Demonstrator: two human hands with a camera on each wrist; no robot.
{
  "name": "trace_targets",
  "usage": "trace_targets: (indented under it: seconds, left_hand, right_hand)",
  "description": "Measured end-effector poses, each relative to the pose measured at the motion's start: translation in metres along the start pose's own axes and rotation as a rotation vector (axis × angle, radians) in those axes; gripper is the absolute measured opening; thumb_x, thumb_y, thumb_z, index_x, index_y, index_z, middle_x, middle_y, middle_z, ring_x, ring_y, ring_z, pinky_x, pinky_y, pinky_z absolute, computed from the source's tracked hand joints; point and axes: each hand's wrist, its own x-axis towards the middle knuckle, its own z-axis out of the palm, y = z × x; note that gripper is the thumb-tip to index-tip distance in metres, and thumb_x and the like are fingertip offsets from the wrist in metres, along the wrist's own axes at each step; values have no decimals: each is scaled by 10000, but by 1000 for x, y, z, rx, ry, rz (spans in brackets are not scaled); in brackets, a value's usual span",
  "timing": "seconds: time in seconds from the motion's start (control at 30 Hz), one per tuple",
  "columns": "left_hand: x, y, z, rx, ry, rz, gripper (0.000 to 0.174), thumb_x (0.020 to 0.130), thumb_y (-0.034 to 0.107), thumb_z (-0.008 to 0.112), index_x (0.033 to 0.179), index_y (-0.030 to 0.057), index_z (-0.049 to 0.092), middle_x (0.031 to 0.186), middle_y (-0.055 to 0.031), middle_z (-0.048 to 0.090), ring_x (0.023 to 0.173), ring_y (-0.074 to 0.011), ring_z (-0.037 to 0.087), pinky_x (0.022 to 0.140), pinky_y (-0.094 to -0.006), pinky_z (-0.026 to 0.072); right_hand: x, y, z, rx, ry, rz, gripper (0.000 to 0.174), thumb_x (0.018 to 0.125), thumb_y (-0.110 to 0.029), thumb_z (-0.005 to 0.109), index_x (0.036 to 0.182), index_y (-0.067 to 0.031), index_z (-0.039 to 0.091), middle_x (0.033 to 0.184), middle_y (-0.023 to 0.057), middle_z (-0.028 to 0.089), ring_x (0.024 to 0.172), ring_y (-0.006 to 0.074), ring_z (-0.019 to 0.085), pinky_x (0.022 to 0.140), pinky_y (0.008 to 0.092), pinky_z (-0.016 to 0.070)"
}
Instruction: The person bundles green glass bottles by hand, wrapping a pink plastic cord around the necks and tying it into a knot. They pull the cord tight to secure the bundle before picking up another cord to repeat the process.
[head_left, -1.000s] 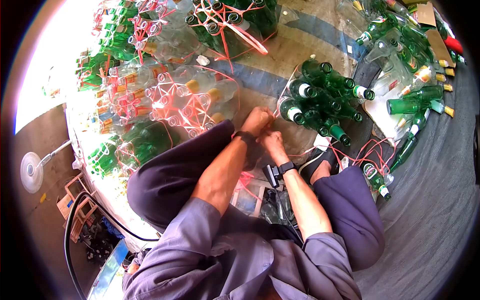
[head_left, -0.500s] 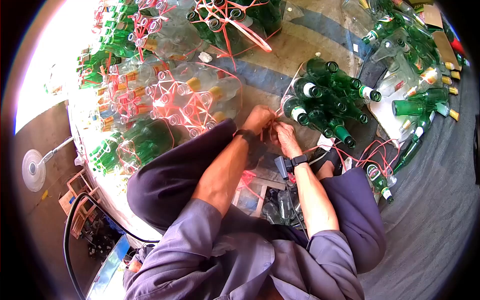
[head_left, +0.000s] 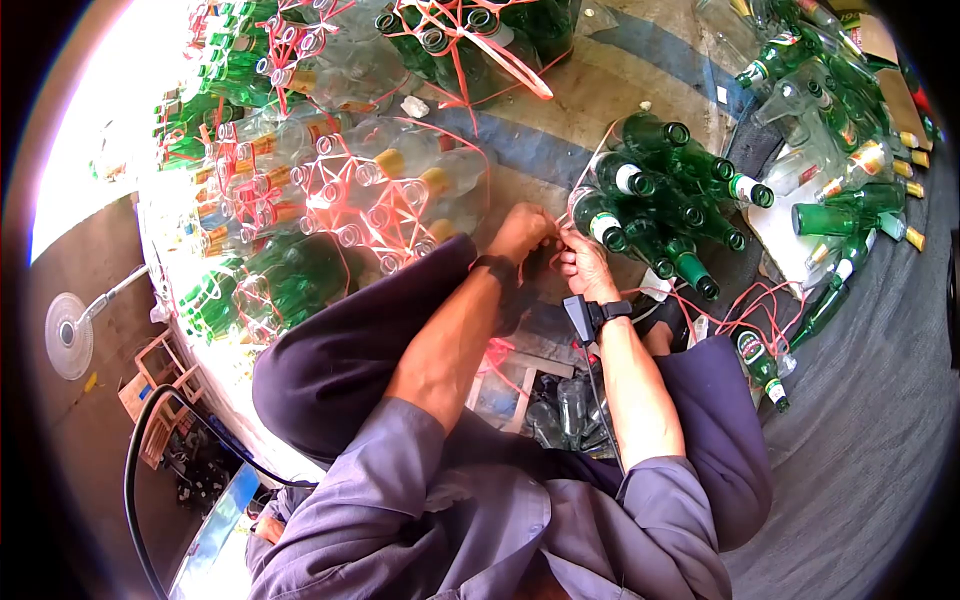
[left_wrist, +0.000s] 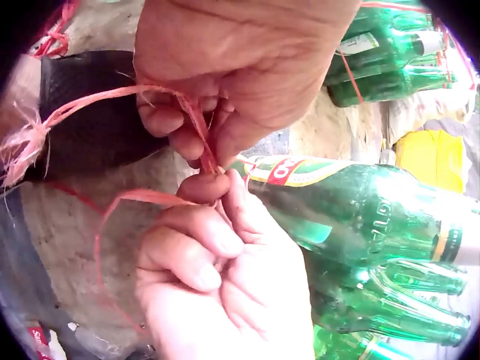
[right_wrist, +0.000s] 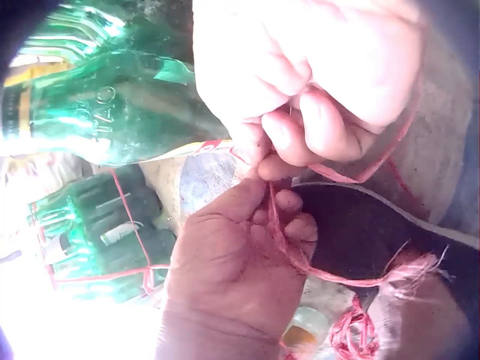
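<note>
My left hand [head_left: 524, 234] pinches a strand of pink plastic string [left_wrist: 196, 124] between thumb and fingers; the string's frayed end hangs off past it. Right up against its fingertips, my right hand [head_left: 586, 268] pinches the string too, with its other fingers curled toward the palm. A second length of string [right_wrist: 352, 177] trails out from under the right hand. Just beyond both hands stands a cluster of green glass bottles [head_left: 690, 262], with string running along its near left side. One labelled bottle [left_wrist: 337, 202] lies close behind the fingertips in the left wrist view.
Tied bundles of clear bottles [head_left: 400, 190] stand to the left, and another green bundle [head_left: 470, 60] at the back. Loose bottles [head_left: 850, 200] are heaped on the right. Tangled pink string [head_left: 750, 310] and a single green bottle [head_left: 762, 365] lie by the right knee.
My right hand has moved up and to the right and turned, its fingertips now meeting the left hand's. The left hand has barely shifted; the bottle cluster appears slightly farther right.
</note>
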Motion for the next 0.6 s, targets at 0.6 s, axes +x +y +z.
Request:
trace_targets:
  seconds: [0.6]
  left_hand:
    - [-4,20,12,582,306,206,219,726,265,659,731,58,730,721,-142,699,709,-288,690,658,-382,527]
  right_hand:
    - [31,23,-7,-224,216,-177,208,946,-337,602,959,-139,666,795,-60,606,577,22,405,514,189,295]
